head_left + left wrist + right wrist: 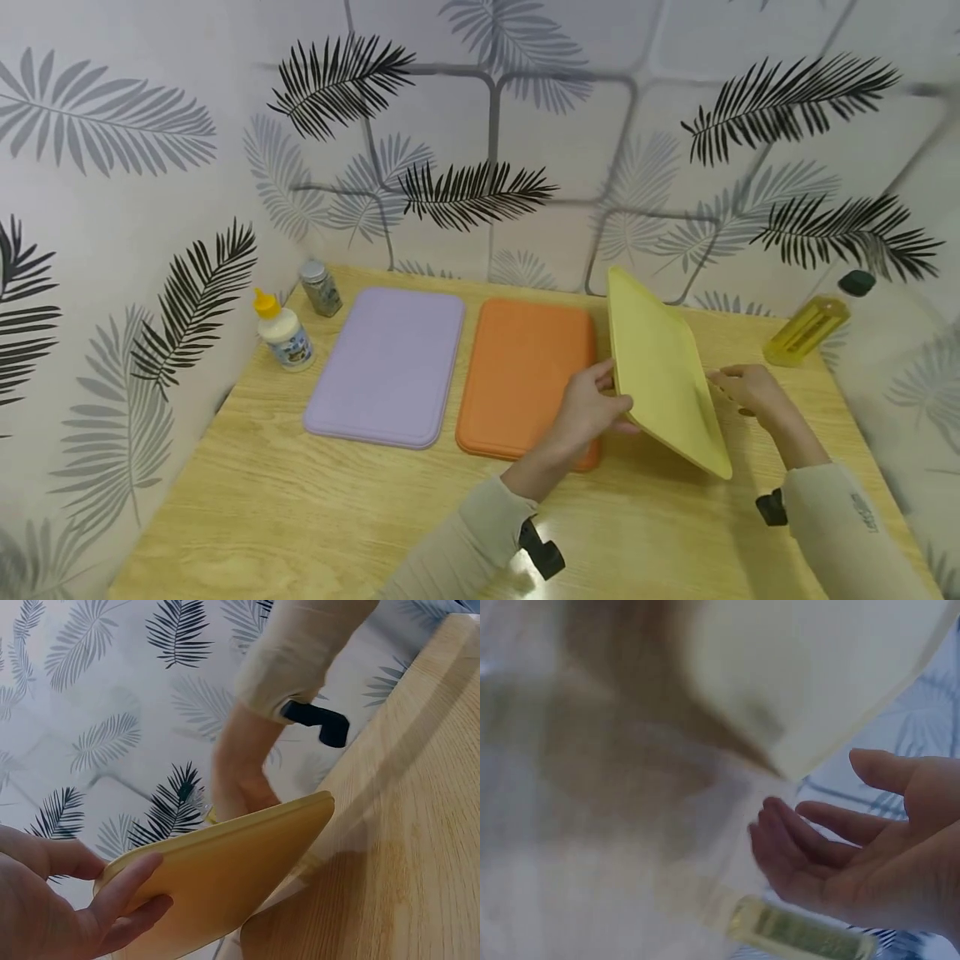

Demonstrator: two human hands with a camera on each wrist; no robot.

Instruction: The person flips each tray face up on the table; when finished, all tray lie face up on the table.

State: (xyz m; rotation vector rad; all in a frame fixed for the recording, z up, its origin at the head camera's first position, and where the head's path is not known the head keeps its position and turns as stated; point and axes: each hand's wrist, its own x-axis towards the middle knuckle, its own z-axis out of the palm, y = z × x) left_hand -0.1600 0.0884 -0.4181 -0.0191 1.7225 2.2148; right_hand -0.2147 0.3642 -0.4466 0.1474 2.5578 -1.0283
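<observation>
As I see the left hand [588, 412]: pinching the eight-o'clock edge of the yellow board [663, 367].
Right hand [752, 393]: fingers loose, holding nothing, at its three o'clock.
Yellow board: tilted, three o'clock of the orange board [525, 367]; likely light, stiff, slick; I'd grip opposite edges.

A yellow board [667, 367] is held tilted over the desk [300, 517] by the left hand [587, 408].
Its left edge is pinched near the lower left corner, while the right hand [753, 392] is placed just beside its right edge. To the left, an orange board [521, 367] and a purple board [390, 367] are laid flat, slightly apart. Farther left, a white bottle [288, 337] and a lidded jar [322, 292] are set; a green-capped yellow bottle [807, 332] is seen at the far right.
</observation>
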